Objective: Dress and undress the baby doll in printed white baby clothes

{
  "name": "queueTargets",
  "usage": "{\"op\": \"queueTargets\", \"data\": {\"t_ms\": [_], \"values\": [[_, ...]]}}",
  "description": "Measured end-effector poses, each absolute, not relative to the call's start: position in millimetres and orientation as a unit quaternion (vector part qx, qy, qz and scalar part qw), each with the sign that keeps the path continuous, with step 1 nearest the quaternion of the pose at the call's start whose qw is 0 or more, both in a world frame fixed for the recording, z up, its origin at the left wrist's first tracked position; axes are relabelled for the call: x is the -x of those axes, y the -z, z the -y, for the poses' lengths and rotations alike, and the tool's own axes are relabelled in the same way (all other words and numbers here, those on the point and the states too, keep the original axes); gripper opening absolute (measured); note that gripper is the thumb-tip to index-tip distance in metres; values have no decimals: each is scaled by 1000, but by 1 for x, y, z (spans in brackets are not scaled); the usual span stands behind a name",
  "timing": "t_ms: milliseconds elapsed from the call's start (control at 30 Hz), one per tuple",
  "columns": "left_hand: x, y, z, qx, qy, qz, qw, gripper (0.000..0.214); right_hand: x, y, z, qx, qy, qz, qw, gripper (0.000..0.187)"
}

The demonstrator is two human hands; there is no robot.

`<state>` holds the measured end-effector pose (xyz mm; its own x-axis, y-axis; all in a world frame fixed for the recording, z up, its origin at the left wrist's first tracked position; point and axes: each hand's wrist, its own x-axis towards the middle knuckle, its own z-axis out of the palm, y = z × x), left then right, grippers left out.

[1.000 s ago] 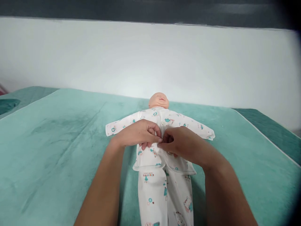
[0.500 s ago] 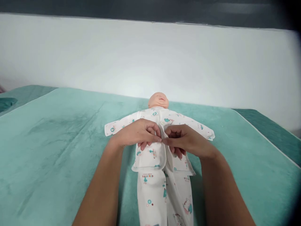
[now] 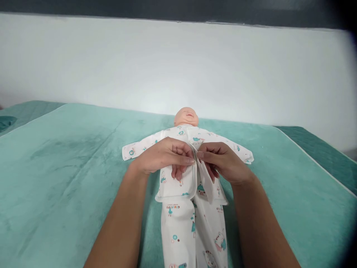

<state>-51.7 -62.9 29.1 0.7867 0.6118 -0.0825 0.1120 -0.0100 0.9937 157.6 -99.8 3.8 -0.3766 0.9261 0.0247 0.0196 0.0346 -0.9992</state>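
A baby doll (image 3: pixel 186 116) lies on its back, dressed in a white printed jacket (image 3: pixel 174 188) with its sleeves spread out. White printed trousers (image 3: pixel 178 227) cover the legs. At the chest, my left hand (image 3: pixel 175 157) pinches one front edge of the jacket between thumb and fingers. My right hand (image 3: pixel 219 159) pinches the opposite front edge and holds it slightly raised, its lower corner folded so the plain inner side shows. The two hands are close together at the jacket's middle opening. Any fastener between the fingertips is too small to make out.
The doll rests on a teal plush cover (image 3: pixel 83 160) with white seam lines. A white wall (image 3: pixel 173 70) with a dark band (image 3: pixel 173 11) above stands just behind the doll's head. A darker teal part of the cover (image 3: pixel 315 152) runs along the right.
My fingertips have come slightly apart. My right hand has lifted its jacket edge, so the flap below now stands up and folds over. My left hand stays on its edge.
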Motion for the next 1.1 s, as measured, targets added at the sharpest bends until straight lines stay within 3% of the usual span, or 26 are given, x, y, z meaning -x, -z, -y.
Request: {"op": "queueTargets", "data": {"t_ms": [267, 767, 1100], "values": [[47, -21, 60, -627, -244, -242, 699, 17, -153, -5, 101, 387, -577, 588, 415, 32], [48, -18, 57, -645, -211, -237, 696, 23, -160, -1, 98, 357, -598, 622, 357, 33], [47, -18, 58, -648, -225, -232, 690, 23, -163, -7, 99, 345, -611, 636, 323, 17]]}}
